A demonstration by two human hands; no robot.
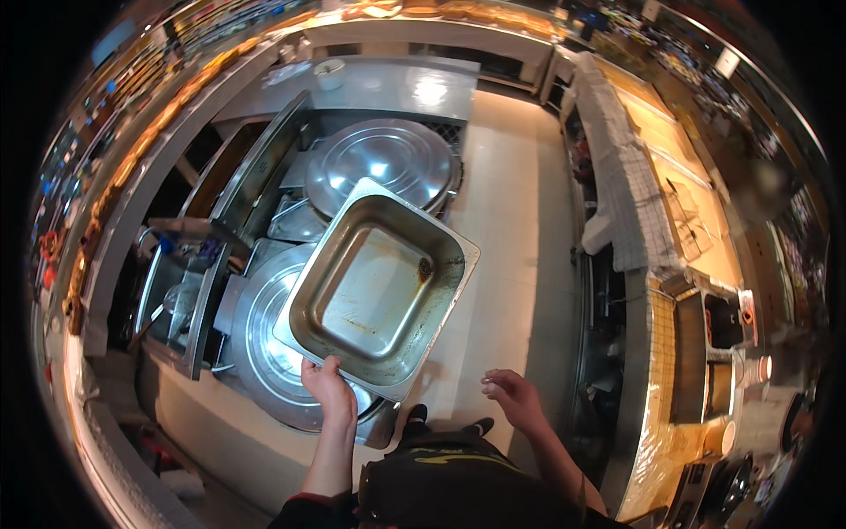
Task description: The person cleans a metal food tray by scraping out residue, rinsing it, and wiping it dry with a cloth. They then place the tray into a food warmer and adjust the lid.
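My left hand (328,389) grips the near edge of a deep rectangular stainless steel pan (370,294), its thumb over the rim. The pan is held up and turned at an angle, its open side facing me. Brown residue stains the inside, with a dark burnt patch in the upper right corner. My right hand (514,395) is off to the right of the pan, its fingers partly curled and touching nothing. Behind the pan, two large round metal lids (380,162) cover the cooking units; the pan hides part of both.
To the left stands a sink (175,311) with utensils in it. A steel counter (403,82) with a white tub (330,74) lies at the far end. Tiled floor (502,264) runs along the right of the cookers. On the right, a counter (651,390) bears metal containers (691,357) and stacked cups (757,367).
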